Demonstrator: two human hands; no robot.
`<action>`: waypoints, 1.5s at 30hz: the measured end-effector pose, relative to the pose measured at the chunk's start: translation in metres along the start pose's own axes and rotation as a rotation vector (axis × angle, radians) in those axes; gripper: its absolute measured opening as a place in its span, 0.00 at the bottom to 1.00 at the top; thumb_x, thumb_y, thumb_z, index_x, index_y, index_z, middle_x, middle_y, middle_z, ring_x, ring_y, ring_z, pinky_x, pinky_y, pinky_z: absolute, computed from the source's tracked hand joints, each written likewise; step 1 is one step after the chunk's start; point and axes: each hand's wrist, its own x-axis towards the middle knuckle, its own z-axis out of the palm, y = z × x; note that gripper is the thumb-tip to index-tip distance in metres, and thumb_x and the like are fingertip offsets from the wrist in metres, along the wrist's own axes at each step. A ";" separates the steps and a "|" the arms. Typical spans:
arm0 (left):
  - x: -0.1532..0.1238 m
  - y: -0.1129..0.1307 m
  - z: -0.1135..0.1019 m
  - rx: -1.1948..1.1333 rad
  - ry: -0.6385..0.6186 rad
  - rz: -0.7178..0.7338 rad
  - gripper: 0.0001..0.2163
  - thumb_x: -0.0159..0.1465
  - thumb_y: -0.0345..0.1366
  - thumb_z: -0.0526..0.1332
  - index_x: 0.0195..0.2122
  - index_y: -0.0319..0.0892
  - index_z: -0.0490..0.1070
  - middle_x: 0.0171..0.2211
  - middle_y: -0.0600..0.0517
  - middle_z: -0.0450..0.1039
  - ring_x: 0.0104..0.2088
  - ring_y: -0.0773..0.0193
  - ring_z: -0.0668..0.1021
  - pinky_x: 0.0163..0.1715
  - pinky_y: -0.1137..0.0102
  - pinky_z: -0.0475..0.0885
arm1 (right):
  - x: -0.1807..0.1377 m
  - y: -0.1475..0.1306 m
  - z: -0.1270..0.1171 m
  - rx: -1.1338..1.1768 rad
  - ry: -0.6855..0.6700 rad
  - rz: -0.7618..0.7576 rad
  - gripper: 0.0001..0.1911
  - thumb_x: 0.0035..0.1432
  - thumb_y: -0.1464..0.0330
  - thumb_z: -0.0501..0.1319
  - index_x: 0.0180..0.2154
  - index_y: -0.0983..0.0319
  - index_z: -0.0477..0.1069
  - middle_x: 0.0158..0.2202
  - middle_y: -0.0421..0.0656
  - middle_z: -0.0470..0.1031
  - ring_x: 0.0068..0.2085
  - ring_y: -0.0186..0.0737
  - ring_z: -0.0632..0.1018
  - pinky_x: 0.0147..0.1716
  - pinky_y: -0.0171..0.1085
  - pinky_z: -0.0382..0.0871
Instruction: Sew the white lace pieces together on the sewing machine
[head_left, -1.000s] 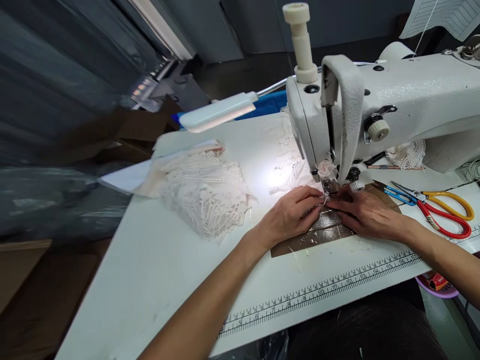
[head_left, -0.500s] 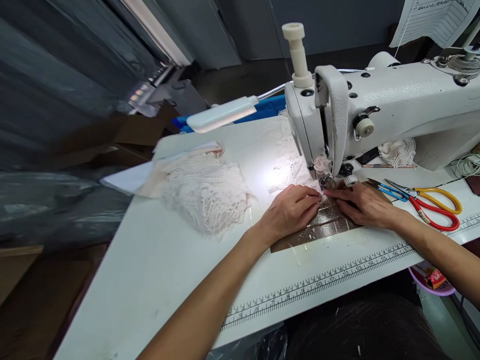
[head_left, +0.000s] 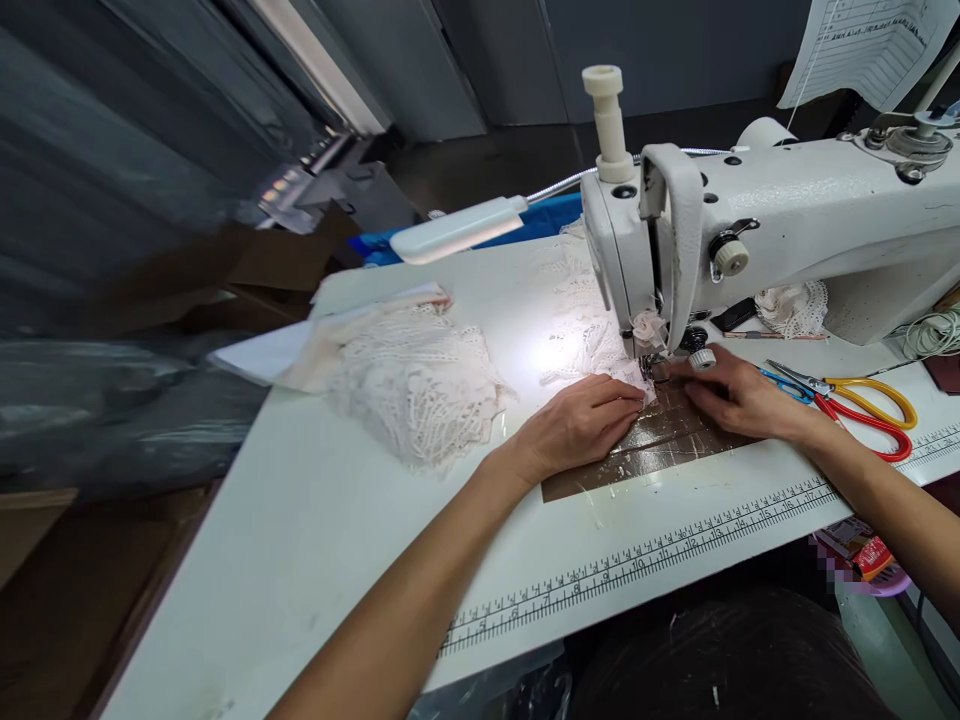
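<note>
White lace (head_left: 592, 345) lies beneath the needle of a white sewing machine (head_left: 810, 200). At its front end, the fingers of my left hand (head_left: 581, 425) are closed together on the lace, close to the presser foot (head_left: 651, 368). My right hand (head_left: 739, 395) is on the other side of the foot, its index finger reaching toward it and the fingers apart, with nothing visible in them. Part of that index finger is hidden by the machine's knob. A small pink fabric flower (head_left: 647, 328) is at the machine's head, above the foot.
A heap of white lace (head_left: 420, 390) lies on the table's left. Scissors with red and yellow handles (head_left: 874, 400) and a blue-handled tool (head_left: 787, 385) are by my right wrist. A lamp (head_left: 457, 230) hangs behind. Ruler markings (head_left: 637, 565) run along the front edge.
My right hand has moved right, away from the lace at the presser foot. My left hand stays on the lace. The view has shifted slightly.
</note>
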 end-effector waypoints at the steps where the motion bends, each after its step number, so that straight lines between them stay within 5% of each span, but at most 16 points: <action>1: 0.000 0.000 0.000 0.004 -0.003 0.001 0.08 0.69 0.29 0.55 0.39 0.39 0.74 0.39 0.47 0.80 0.38 0.64 0.81 0.38 0.67 0.80 | 0.000 0.002 -0.006 0.006 0.042 0.021 0.17 0.64 0.68 0.53 0.49 0.62 0.76 0.44 0.49 0.73 0.43 0.42 0.75 0.46 0.42 0.71; 8: -0.002 0.001 -0.001 0.071 -0.062 0.040 0.11 0.70 0.27 0.52 0.45 0.42 0.73 0.42 0.49 0.80 0.39 0.65 0.81 0.39 0.68 0.76 | -0.024 0.010 -0.044 -0.317 0.027 0.130 0.19 0.64 0.66 0.51 0.50 0.65 0.74 0.44 0.52 0.74 0.42 0.46 0.77 0.45 0.45 0.73; 17: -0.002 0.003 -0.002 0.154 -0.102 0.043 0.11 0.70 0.27 0.51 0.45 0.41 0.72 0.44 0.47 0.80 0.38 0.64 0.80 0.37 0.68 0.75 | -0.057 0.023 -0.030 -0.618 0.067 0.110 0.16 0.64 0.69 0.49 0.43 0.66 0.74 0.41 0.53 0.71 0.36 0.46 0.76 0.36 0.43 0.74; 23: -0.003 0.002 -0.002 0.039 -0.065 -0.019 0.13 0.70 0.25 0.49 0.33 0.40 0.71 0.41 0.47 0.79 0.37 0.65 0.80 0.37 0.68 0.77 | -0.047 0.014 -0.029 -0.521 0.166 0.154 0.13 0.65 0.67 0.49 0.32 0.62 0.68 0.34 0.52 0.72 0.31 0.45 0.74 0.32 0.42 0.70; 26: 0.000 0.003 0.003 -0.107 0.020 -0.114 0.14 0.68 0.25 0.49 0.32 0.41 0.72 0.41 0.47 0.80 0.38 0.65 0.80 0.36 0.67 0.79 | -0.042 -0.001 -0.024 -0.287 0.175 0.224 0.11 0.65 0.64 0.48 0.33 0.59 0.64 0.27 0.44 0.71 0.26 0.41 0.72 0.28 0.38 0.68; 29: 0.004 0.007 0.008 -0.267 0.092 -0.328 0.10 0.64 0.26 0.53 0.37 0.41 0.75 0.37 0.49 0.80 0.37 0.64 0.81 0.37 0.65 0.79 | -0.031 -0.015 -0.015 -0.147 0.013 0.283 0.11 0.65 0.64 0.47 0.39 0.60 0.65 0.24 0.40 0.71 0.23 0.39 0.71 0.25 0.36 0.64; 35: 0.013 0.011 0.010 -0.458 0.113 -0.801 0.03 0.61 0.35 0.64 0.35 0.43 0.71 0.30 0.53 0.80 0.31 0.63 0.81 0.32 0.66 0.77 | 0.002 -0.024 0.005 -0.451 -0.080 0.345 0.21 0.70 0.62 0.44 0.32 0.60 0.71 0.26 0.46 0.76 0.28 0.43 0.76 0.27 0.37 0.58; 45: 0.010 0.001 0.013 -0.742 0.149 -0.884 0.11 0.61 0.31 0.63 0.41 0.43 0.61 0.30 0.53 0.78 0.31 0.64 0.80 0.32 0.67 0.76 | 0.015 -0.022 0.025 -0.496 0.023 0.185 0.28 0.71 0.54 0.41 0.39 0.64 0.72 0.26 0.49 0.76 0.26 0.44 0.75 0.24 0.37 0.57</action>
